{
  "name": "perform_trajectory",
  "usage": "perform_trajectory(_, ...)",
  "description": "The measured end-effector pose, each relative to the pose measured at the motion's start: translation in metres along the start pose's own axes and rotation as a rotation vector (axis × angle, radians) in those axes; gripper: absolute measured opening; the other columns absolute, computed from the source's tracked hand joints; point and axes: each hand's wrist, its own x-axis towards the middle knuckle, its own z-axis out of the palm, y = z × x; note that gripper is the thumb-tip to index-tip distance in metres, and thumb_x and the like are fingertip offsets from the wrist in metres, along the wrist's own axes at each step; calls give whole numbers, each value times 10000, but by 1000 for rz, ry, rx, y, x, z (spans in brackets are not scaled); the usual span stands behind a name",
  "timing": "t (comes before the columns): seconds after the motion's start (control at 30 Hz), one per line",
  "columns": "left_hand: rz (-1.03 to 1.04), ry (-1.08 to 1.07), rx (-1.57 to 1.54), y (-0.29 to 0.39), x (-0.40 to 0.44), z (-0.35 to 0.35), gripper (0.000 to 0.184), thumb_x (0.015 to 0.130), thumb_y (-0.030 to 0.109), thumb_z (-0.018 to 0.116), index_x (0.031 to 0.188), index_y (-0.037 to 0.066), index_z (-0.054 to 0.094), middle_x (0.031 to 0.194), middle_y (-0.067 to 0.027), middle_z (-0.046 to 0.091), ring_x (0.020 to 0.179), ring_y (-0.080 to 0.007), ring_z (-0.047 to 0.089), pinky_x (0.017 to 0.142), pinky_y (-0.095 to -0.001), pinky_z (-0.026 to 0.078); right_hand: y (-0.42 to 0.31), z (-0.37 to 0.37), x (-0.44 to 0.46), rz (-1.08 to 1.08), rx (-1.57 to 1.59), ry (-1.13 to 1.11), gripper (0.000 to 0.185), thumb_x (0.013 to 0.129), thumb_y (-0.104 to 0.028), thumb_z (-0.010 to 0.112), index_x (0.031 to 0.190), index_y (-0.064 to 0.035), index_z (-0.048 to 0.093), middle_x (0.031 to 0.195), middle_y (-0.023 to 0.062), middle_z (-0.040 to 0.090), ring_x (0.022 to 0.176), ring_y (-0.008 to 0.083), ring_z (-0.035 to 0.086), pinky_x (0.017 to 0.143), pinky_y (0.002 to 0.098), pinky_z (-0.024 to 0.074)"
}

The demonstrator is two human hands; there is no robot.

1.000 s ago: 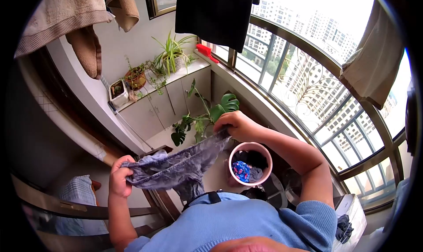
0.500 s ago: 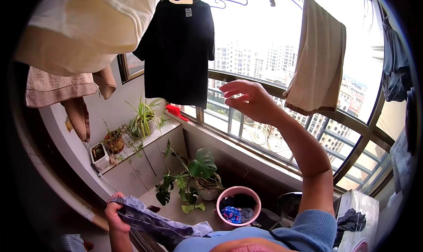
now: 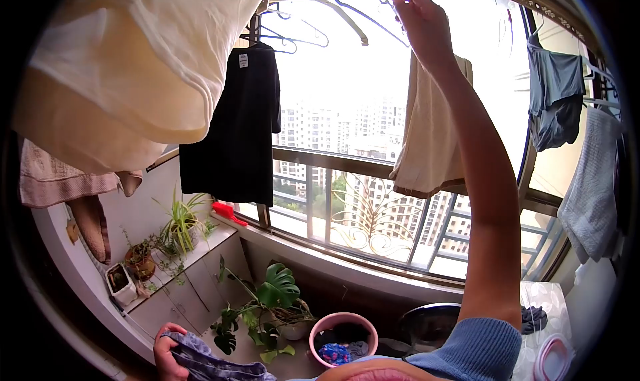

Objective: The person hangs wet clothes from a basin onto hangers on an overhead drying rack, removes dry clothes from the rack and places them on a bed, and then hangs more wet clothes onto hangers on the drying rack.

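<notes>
At the lower left my left hand is closed round one end of a grey-purple cloth garment, which runs right along the bottom edge. My right hand is raised to the top of the view, at a dark hanger on the rail. Its thumb and fingertips are pinched together near the hanger's hook; what is between them is too small to make out. A beige towel hangs behind my right forearm.
A black T-shirt and a large cream cloth hang at the left. Below stand a pink bucket with clothes, a leafy plant and a dark basin. Blue-grey garments hang at the right.
My right hand has let go of the garment and risen to the hanger. The garment now hangs from my left hand alone, lower in view. The view has tilted upward.
</notes>
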Motion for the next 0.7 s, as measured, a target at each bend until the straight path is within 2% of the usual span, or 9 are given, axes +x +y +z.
perform_trajectory(0.07,12,5,-65,-6,6,-2,194,625,111,411,755,44,539,788,-41,482,732,-143,477,698,-226,398,-9,34,4,40,55,-128,169,886,-179,582,985,-69,663,653,-15,564,615,69,514,579,222,414)
perform_trajectory(0.13,17,19,-98,-16,14,-7,196,614,116,415,756,46,530,760,-34,471,699,-139,481,669,-224,406,-51,67,-12,-78,-139,-407,226,876,-266,585,987,-87,669,711,37,620,657,118,581,640,278,473)
perform_trajectory(0.2,18,44,-78,-22,21,-19,246,583,128,422,793,50,524,697,-20,455,631,-130,495,606,-223,434,-25,120,-7,-21,-126,-214,294,865,-349,573,993,-105,674,793,89,660,735,179,631,705,334,499)
perform_trajectory(0.27,15,89,-117,-19,18,-24,237,586,140,422,758,30,542,709,-27,478,674,-142,520,643,-240,457,-11,139,16,278,54,-41,343,871,-386,540,1059,-121,654,878,108,676,822,218,647,748,363,500)
perform_trajectory(0.3,-12,103,-130,-13,13,-27,279,589,136,420,793,14,567,743,-42,514,697,-149,534,662,-251,467,22,161,31,219,9,46,381,880,-391,527,1125,-115,620,966,125,668,886,240,641,791,383,493)
perform_trajectory(0.37,-38,136,-147,-7,6,-40,350,594,126,417,860,-10,599,807,-71,566,731,-165,556,688,-270,481,40,183,53,414,144,28,447,918,-385,467,1233,-78,549,1205,161,570,1103,278,554,915,403,439)
perform_trajectory(0.4,-37,153,-150,-11,8,-53,379,596,122,416,892,-18,606,836,-84,582,744,-175,563,697,-278,486,66,214,69,391,212,111,461,856,-292,575,1256,-76,504,1237,257,517,1157,355,503,956,434,389)
perform_trajectory(0.53,20,261,-151,-13,-7,-82,428,600,108,414,953,-33,611,906,-114,607,776,-207,575,729,-304,497,55,247,93,440,163,14,433,860,-281,567,1231,-66,510,1191,236,531,1118,330,514,937,415,399)
perform_trajectory(0.7,40,380,-189,-1,-29,-95,424,596,70,413,966,-32,593,852,-99,587,788,-215,581,749,-324,510,57,276,99,461,111,-76,399,865,-266,558,1200,-53,518,1133,209,549,1070,299,528,913,392,411)
